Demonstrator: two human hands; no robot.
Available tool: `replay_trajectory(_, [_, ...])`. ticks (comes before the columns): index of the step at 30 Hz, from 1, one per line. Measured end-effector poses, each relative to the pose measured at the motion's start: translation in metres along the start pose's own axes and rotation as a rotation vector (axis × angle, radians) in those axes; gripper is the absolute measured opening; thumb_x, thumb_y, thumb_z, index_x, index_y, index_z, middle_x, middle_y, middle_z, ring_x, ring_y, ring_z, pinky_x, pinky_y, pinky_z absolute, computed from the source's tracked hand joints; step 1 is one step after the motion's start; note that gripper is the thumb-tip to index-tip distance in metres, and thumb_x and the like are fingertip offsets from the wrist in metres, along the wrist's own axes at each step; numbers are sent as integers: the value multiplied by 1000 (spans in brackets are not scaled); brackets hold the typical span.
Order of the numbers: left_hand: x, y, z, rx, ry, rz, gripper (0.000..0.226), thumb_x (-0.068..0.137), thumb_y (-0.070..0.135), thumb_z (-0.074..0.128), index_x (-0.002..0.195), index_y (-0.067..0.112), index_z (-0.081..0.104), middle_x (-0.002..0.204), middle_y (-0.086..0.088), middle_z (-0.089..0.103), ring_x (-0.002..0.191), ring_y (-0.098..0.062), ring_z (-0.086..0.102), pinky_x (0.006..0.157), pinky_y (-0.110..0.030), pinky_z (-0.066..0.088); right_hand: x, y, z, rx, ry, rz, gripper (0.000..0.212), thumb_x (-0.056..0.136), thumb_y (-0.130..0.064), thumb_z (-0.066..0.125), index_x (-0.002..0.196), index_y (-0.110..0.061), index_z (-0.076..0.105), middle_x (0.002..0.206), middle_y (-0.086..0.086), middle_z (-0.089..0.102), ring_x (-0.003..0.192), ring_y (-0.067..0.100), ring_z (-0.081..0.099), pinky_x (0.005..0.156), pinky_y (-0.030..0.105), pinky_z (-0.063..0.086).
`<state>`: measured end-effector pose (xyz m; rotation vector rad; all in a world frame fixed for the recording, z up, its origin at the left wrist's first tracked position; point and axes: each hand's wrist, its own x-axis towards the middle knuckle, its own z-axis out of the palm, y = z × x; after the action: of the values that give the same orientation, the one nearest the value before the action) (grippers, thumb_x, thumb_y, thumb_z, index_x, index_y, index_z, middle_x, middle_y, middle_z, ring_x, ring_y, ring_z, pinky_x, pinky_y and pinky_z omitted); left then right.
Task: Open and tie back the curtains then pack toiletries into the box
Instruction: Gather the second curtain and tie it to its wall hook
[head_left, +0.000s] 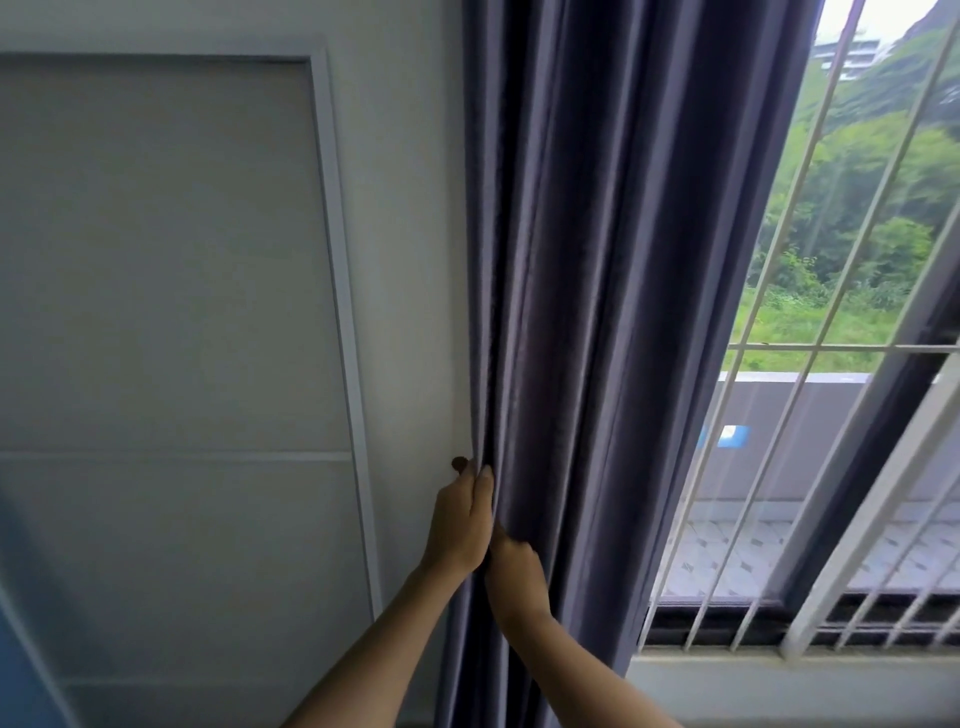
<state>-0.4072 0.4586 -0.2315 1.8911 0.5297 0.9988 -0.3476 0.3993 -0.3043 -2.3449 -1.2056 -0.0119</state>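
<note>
A dark grey-purple curtain (597, 260) hangs bunched in folds between the white wall and the window. My left hand (460, 519) grips the curtain's left edge by the wall, fingers pointing up and curled round the fabric. A small dark object (459, 462), maybe a hook, shows just above its fingertips on the wall. My right hand (514, 571) sits just below and to the right, its fingers tucked into the folds and partly hidden. No toiletries or box are in view.
A white wall with a framed grey panel (166, 260) fills the left. To the right, the window (831, 467) has white bars (769, 358) and a sill (779, 660) at the bottom; greenery and a balcony wall lie outside.
</note>
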Motion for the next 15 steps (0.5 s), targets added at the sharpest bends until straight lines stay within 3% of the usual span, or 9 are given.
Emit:
replay_trajectory(2, [-3,1,1,45,-48,55,43,94,53,35,121,26,54,109,6,66,99,-2,63,86,-16,50,-2,-2,-4,-63,-30,-4,28,96,-8,48,123,-11,54,100,5,71,77,14,68,70,24,56])
replay_trajectory(4, [-3,-2,3,158,-62,103,43,97,43,42,129,18,51,114,5,64,103,-4,61,91,-18,49,-3,-3,-7,-57,-63,10,26,96,-7,47,120,-10,57,99,4,71,70,10,61,64,20,50])
replay_trajectory(7, [-2,-1,3,248,-51,102,32,101,26,37,123,9,54,106,-6,67,96,-15,65,87,-25,53,-4,-2,-7,-16,-86,24,28,96,-5,46,120,-11,57,97,5,71,74,15,67,67,24,56])
replay_trajectory(12, [-3,-3,-1,242,-73,57,35,103,21,29,126,7,51,104,-10,68,92,-15,66,87,-27,54,5,-13,-51,138,-320,118,25,92,-13,51,116,-12,59,103,8,68,82,19,65,68,28,56])
replay_trajectory(13, [-1,-6,-3,233,-86,59,37,103,20,29,132,7,46,107,-10,67,93,-13,65,89,-22,52,10,-18,-74,169,-274,122,24,90,-15,53,113,-11,60,103,7,68,85,20,65,72,30,56])
replay_trajectory(15, [0,-13,-7,219,-105,46,41,103,18,29,141,6,37,114,-11,65,95,-9,62,91,-17,48,19,-32,-129,231,22,46,28,87,-16,55,113,-12,61,111,7,66,97,25,64,81,33,54])
